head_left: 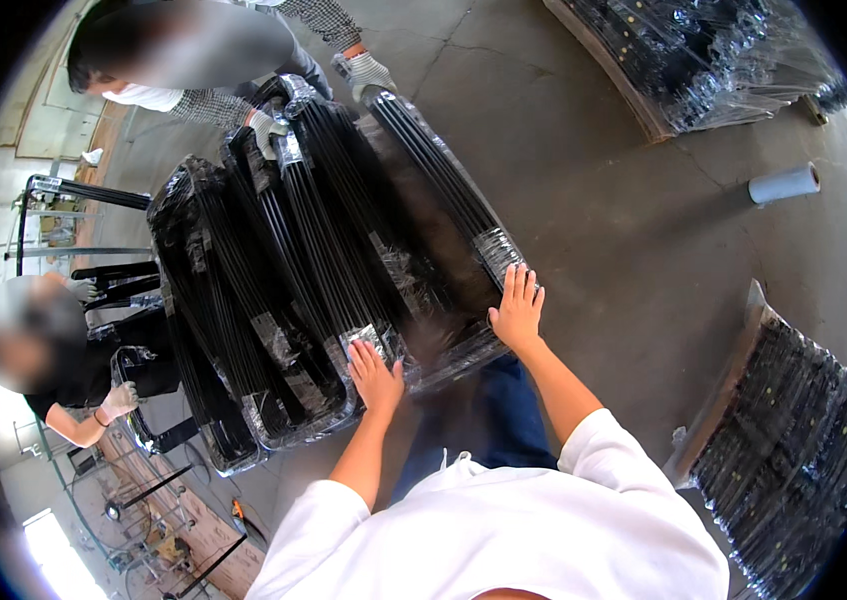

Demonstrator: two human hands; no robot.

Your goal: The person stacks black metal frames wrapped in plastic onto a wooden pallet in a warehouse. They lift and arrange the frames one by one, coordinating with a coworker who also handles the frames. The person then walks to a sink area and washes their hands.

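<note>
Grey floor (623,260) fills much of my feed. Black stack (323,240) sits ahead of the wearer, left of centre: long bundles side by side under clear film. I count two other dark, film-wrapped loads: far load (703,60) upper right, near load (793,460) lower right. Right bundle (443,175) runs along the stack's right side, clear gap to its neighbour. Top co-worker (213,60) has one gloved hand at that bundle's far end, the other on bundles further left. Left co-worker (138,350) has a gloved hand on a small wrapped piece (133,425). Pale roll (783,184) lies on the floor between the loads. Left hand (375,382): fingers out, laid on the near end of a middle bundle at its silver band (365,334). Right hand (518,308): fingers slightly apart, laid over the right bundle's near end. Neither is clamped; I can't tell how hard they press.
</note>
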